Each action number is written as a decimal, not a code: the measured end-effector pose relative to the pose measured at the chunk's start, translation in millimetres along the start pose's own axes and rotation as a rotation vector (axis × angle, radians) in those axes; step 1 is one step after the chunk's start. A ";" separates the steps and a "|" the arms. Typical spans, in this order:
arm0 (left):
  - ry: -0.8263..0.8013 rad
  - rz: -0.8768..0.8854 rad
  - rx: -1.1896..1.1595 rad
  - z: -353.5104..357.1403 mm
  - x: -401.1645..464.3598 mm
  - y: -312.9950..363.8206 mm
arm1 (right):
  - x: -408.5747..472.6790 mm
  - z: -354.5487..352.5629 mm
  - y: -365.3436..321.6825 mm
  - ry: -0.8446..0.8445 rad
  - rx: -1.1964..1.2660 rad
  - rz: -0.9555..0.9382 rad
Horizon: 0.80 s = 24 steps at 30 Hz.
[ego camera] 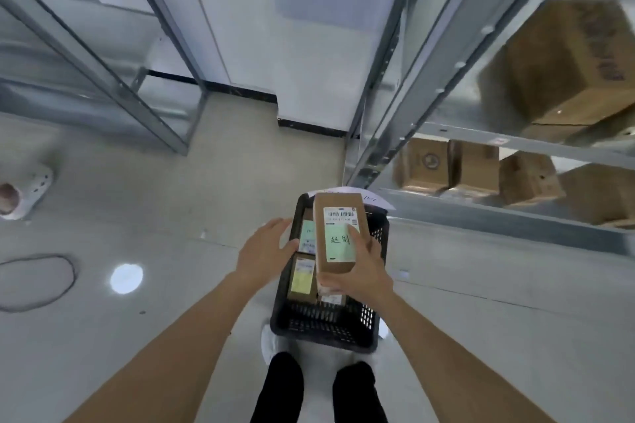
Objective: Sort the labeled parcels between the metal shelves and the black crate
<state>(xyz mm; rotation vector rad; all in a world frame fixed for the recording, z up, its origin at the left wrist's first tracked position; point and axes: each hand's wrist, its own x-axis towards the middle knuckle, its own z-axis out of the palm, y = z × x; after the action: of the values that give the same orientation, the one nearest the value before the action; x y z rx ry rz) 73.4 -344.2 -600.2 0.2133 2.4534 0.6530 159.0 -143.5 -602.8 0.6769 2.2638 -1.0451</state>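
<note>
The right hand is gripping a parcel by its near end, thumb lying across the green label, holding it label-up over the right half of the crate. The left hand is hovering spread and empty just beside the crate's left rim, touching nothing as far as I can tell. Two more parcels, one w/ a green label and one w/ a yellow label, are lying along the crate's left side; another is peeking out under the held one at the near right, mostly hidden. Shelves w/ brown boxes are standing to the right, the lower shelf's front edge near the crate's far right corner. Probably a read-the-label step: handwriting & barcode are facing up, so best keeping the thumb off the text, tilting it to the light, then deciding shelf vs crate. Grip is only at one end, so the left hand should be supporting the far end before any reach toward the shelf. Watch the shelf post while swinging right.
</note>
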 end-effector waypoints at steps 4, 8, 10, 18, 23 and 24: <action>-0.042 -0.008 0.056 64.2 53.5 -61.2 | 66.1 70.5 44.2 -0.004 -0.009 0.064; -0.073 -0.010 0.103 129.8 108.8 -110.6 | 138.5 128.6 87.4 -0.022 -0.044 0.102; -0.078 -0.015 0.105 159.1 133.8 -133.2 | 173.1 151.4 107.1 -0.025 -0.082 0.105; -0.039 -0.036 0.077 241.4 204.4 -214.2 | 289.2 228.3 146.8 0.014 -0.078 0.140; -0.031 -0.061 0.067 261.1 224.5 -248.2 | 338.5 269.5 147.8 0.087 0.064 0.139; -0.028 -0.064 0.065 263.5 226.5 -251.7 | 344.2 276.8 149.4 0.100 0.088 0.148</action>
<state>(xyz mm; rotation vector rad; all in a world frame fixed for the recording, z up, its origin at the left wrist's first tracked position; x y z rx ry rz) 39.9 -389.9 -1025.5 0.1672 2.4456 0.5396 80.2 -205.6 -1058.1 0.9372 2.2226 -1.0655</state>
